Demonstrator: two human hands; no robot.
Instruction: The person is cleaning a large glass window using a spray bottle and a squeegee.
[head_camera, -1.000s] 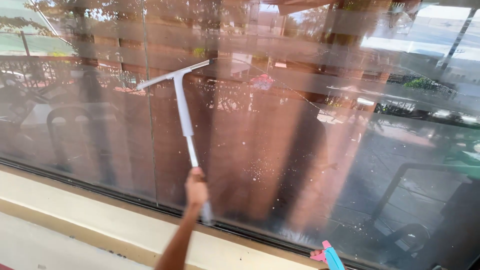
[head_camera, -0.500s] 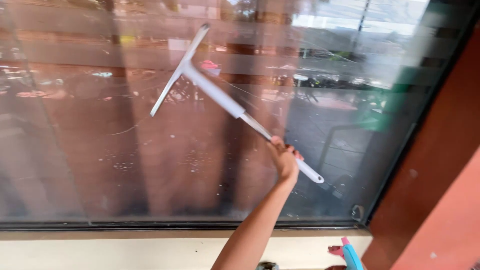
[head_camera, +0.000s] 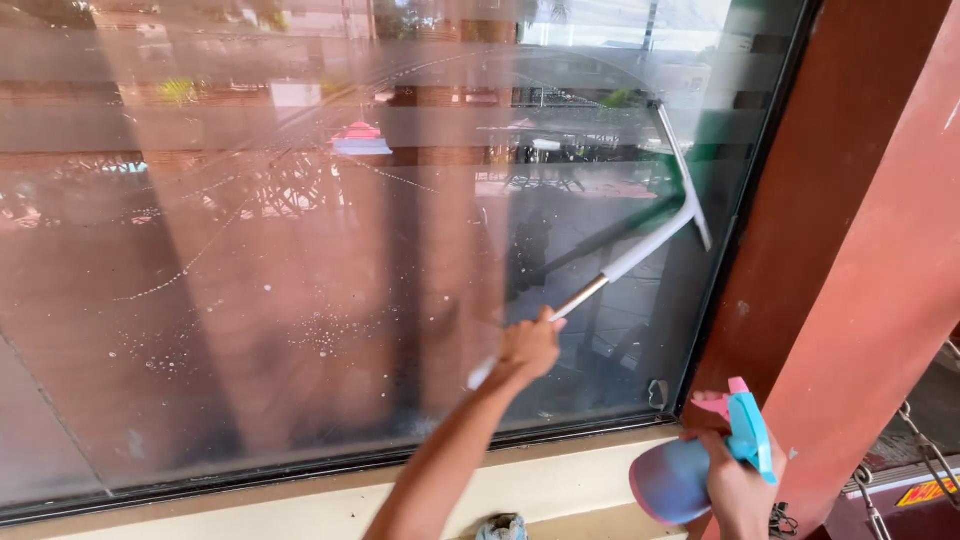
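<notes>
While the left hand (head_camera: 528, 348) grips its long white handle, squeegee (head_camera: 650, 235) on soapy window (head_camera: 300, 250), right hand (head_camera: 742, 490) wrapped round blue spray bottle (head_camera: 690, 470).

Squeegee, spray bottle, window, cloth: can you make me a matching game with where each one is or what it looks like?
Things:
1. squeegee
2. spray bottle
3. window
4. cloth

Descriptions:
A. dotted with soapy specks and streaks
B. lying crumpled at the bottom edge of the view
C. held in the left hand, blade near the window's right edge
D. held low in the right hand, blue with a pink trigger

Pairs: 1-C, 2-D, 3-A, 4-B
</notes>
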